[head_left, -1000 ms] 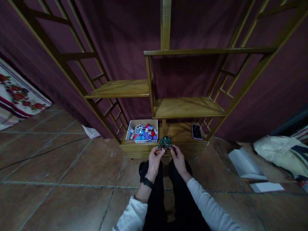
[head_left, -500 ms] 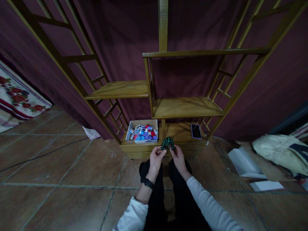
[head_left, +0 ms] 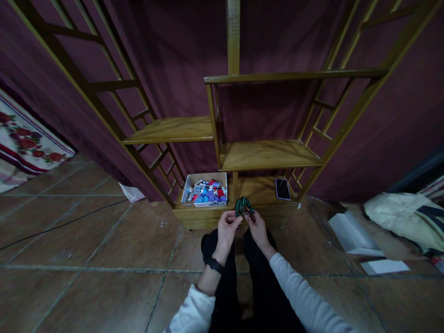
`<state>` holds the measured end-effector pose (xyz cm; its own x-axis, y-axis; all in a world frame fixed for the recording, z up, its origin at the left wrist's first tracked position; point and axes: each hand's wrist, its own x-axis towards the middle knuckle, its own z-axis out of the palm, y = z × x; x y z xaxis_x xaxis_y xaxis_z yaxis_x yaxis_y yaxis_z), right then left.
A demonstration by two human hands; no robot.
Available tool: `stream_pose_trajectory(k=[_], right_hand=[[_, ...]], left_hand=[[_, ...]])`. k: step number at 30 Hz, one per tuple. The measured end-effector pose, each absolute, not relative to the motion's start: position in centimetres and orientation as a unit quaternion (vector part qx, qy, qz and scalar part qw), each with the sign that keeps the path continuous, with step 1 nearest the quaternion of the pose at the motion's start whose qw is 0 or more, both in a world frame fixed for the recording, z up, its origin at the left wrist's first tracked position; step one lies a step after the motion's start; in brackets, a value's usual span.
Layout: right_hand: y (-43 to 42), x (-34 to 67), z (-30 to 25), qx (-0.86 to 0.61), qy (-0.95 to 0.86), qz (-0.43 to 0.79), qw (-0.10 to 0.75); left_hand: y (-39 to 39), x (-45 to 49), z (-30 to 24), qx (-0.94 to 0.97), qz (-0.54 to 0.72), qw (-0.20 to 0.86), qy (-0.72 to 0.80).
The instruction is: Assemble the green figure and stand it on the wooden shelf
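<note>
Between my two hands is a small, shiny, dark green arched object [head_left: 243, 205] with a ridged surface; its kind is too small to make out. My left hand [head_left: 227, 227], with a black band on the wrist, pinches its left end between thumb and fingers. At its right end, the fingers of my right hand [head_left: 257, 227] close on it. Something small and pinkish shows just under the object, partly hidden by my fingers. Beyond my left hand, a shallow cardboard box [head_left: 183, 200] holds many small blue, purple, red and white trinkets.
The box stands on the low base [head_left: 255, 186] of a wooden shelf unit, and a phone [head_left: 282, 189] lies at its right. Higher boards [head_left: 270, 155] jut out above. On the floor at right are a grey-white box [head_left: 354, 235] and a pale bag [head_left: 398, 212]. A black cable [head_left: 69, 221] runs along the left.
The green object has shifted slightly right and turned a little in my fingers. My left hand has moved slightly right with it. Both hands keep their hold.
</note>
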<state>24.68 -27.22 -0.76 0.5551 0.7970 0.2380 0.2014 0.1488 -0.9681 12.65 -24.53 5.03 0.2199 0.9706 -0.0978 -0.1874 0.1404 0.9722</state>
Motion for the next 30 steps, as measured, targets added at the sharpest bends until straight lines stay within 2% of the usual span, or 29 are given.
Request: stream_pose_trajectory(k=[30], right_hand=[[-27.3, 25.1, -0.3, -0.562, -0.411, 0.291, 0.656]], left_hand=[[-24.6, 13.9, 4.1, 0.560, 0.510, 0.505, 0.413]])
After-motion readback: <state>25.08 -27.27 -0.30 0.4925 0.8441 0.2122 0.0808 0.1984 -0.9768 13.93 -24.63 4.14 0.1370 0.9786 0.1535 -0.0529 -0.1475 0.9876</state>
